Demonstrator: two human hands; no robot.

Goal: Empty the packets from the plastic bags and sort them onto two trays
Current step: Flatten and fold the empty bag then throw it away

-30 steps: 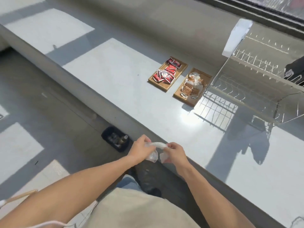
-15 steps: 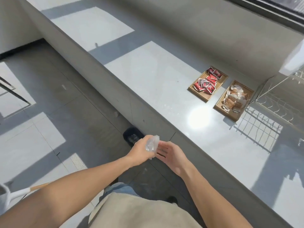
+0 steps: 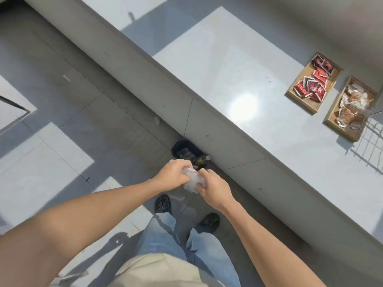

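My left hand and my right hand both squeeze a crumpled clear plastic bag between them, held above the floor just off the counter's edge. Far to the right on the counter lie two wooden trays side by side. The nearer-left tray holds several red packets. The right tray holds several brown and clear packets.
A small black bin with rubbish in it stands on the floor against the counter front, just beyond my hands. The grey counter runs diagonally. A wire dish rack shows at the right edge. My shoes are below the hands.
The view has swung down and left, toward the floor and the bin. My right hand, apart from the bag half a second ago, has closed onto it, and the bag is balled up tighter.
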